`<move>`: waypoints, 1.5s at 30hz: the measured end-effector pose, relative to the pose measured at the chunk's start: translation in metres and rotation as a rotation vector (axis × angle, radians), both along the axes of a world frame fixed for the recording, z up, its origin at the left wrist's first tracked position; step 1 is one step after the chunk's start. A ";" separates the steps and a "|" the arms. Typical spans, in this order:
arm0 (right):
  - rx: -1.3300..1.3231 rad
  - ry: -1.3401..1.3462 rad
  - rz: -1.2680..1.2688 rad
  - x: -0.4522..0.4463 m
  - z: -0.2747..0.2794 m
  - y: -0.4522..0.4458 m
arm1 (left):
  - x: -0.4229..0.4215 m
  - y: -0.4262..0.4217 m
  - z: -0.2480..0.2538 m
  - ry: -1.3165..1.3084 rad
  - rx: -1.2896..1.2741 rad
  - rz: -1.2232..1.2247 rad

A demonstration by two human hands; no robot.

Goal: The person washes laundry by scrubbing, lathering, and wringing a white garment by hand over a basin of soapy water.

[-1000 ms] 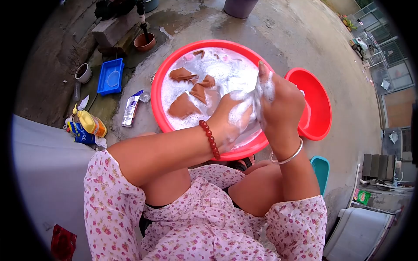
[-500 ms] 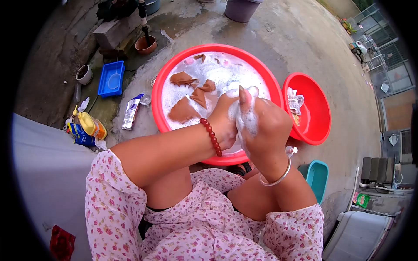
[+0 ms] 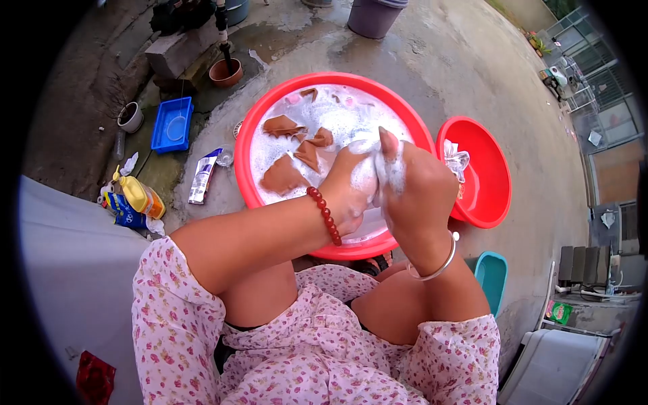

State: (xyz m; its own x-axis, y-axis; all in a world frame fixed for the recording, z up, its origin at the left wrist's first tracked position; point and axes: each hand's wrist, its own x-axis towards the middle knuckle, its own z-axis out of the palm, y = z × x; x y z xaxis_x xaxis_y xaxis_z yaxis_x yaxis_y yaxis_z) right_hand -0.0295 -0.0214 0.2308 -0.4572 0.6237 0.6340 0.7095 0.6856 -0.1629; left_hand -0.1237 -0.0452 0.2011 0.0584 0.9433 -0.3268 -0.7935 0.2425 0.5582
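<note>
Red basin (image 3: 351, 252) of suds and brown cloth: both hands brought together above it

The basin is placed on the concrete floor (image 3: 432, 74) directly in front of the seated person. It is filled with white foam (image 3: 378, 115), through which folds of brown cloth (image 3: 282, 177) are seen on the left side. Both hands are held over the near right part of the basin and are pressed against each other. The left hand (image 3: 352, 179) is wet and foam-covered; its fingers are largely hidden, so how far they are closed cannot be told. The right hand (image 3: 422, 185) is seen from the back, with foam along its inner side and its thumb raised; its other fingers are turned out of sight. Whether anything is gripped between the hands cannot be determined, as the meeting point is covered by lather.

A red bead bracelet (image 3: 323, 212) is worn on the left wrist and a silver bangle (image 3: 442, 268) on the right. Just beside the basin, to its right, a smaller red basin (image 3: 491, 181) is found, with a crumpled white item (image 3: 456, 160) lying at its left side. A teal tub (image 3: 493, 278) is located nearer the person's right arm. To the left, a silver and purple packet (image 3: 202, 179), a blue tray (image 3: 160, 128) and a yellow bottle (image 3: 140, 196) are noted on the ground.
</note>
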 end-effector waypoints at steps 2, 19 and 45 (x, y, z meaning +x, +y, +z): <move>-0.053 0.005 0.053 -0.004 0.001 -0.008 | -0.001 0.000 -0.003 0.026 -0.007 -0.028; -0.037 0.008 0.063 0.000 0.016 -0.016 | 0.009 0.005 -0.006 0.062 0.137 0.028; -0.084 0.133 0.018 0.005 0.011 0.005 | 0.013 -0.001 0.013 0.175 0.060 0.079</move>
State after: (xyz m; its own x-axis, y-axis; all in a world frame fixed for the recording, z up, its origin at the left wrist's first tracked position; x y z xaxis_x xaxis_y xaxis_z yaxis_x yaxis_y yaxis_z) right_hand -0.0247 -0.0167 0.2414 -0.3841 0.6696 0.6357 0.6656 0.6780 -0.3120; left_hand -0.1104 -0.0465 0.2144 -0.0693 0.9608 -0.2684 -0.6985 0.1454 0.7007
